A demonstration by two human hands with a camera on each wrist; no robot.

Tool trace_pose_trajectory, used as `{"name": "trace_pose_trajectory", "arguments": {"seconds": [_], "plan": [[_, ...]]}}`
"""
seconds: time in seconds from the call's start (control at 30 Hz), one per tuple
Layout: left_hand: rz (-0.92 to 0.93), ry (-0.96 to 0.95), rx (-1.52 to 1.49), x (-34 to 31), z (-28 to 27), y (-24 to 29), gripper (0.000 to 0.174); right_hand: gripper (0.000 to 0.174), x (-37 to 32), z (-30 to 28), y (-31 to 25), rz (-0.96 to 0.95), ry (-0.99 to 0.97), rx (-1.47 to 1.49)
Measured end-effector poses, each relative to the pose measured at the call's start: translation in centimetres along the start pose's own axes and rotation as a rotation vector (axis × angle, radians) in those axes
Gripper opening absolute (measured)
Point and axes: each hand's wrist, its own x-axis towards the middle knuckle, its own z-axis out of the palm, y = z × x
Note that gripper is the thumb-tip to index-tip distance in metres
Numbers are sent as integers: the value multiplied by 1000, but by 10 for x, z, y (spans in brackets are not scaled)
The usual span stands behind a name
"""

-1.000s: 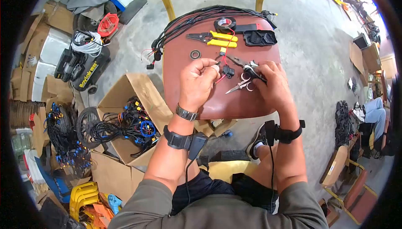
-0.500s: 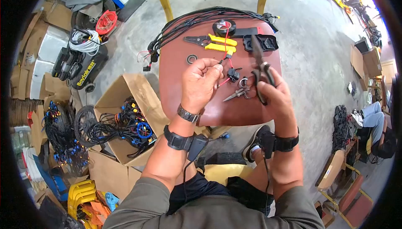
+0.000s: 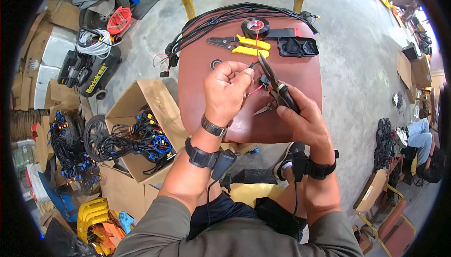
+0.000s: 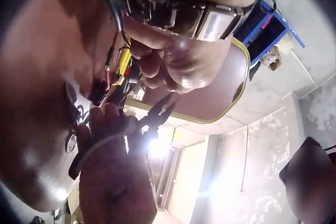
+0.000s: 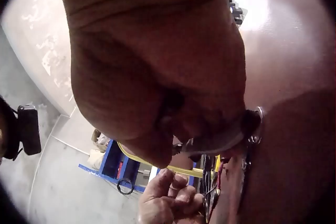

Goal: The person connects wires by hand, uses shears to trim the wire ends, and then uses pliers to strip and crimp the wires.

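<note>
In the head view my left hand point(image 3: 226, 90) pinches a thin black wire point(image 3: 252, 65) between thumb and forefinger above the chair seat. My right hand point(image 3: 307, 113) grips long-nose pliers point(image 3: 283, 96) by their dark handles. Their tips point up and left, close to the pinched wire; the left wrist view shows the plier jaws point(image 4: 157, 112) spread apart. A red wire point(image 3: 257, 45) runs near the fingertips, and a black fuse holder point(image 3: 265, 80) on red leads hangs partly behind the pliers. Below them lie small scissors point(image 3: 264, 109), their handles hidden by the right hand.
On the brown seat point(image 3: 206, 111) lie yellow-handled wire strippers point(image 3: 249, 45), black tape point(image 3: 255, 28), a black plastic case point(image 3: 298, 47) and a metal ring point(image 3: 216, 64). A black cable bundle point(image 3: 235, 11) curves along the back. Left of the chair stands a cardboard box point(image 3: 155, 102) of cables.
My right hand has lifted the pliers off the seat, swung them upright and brought their tips left beside my left fingers. The left hand keeps its pinch, moving slightly right.
</note>
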Motion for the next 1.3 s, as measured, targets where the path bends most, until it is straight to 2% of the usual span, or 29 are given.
{"name": "trace_pose_trajectory", "arguments": {"seconds": [0.27, 0.57, 0.67, 0.77, 0.97, 1.07, 1.17, 1.3], "plan": [[68, 19, 12, -6, 4, 6, 10, 54, -6, 6, -6, -141, 55, -361], [37, 2, 43, -8, 2, 9, 10, 55, -9, 7, -13, -118, 30, -457], [-73, -6, -14, -7, -2, 12, 10, 55, -11, 6, -10, -90, 54, -432], [-3, 2, 25, -6, -3, 8, 10, 55, -11, 7, -11, -115, 36, -483], [-10, -39, 133, -8, -4, 2, 9, 58, -10, 11, -7, -216, 77, -604], [144, -61, 154, -7, -2, -8, 7, 58, -10, 12, -4, -275, 124, -675], [5, -113, 128, -10, -3, 0, 6, 59, -9, 15, -5, -278, 144, -709], [-22, -143, 145, -10, -3, 1, 5, 56, -9, 16, -6, -266, 152, -694]]}}
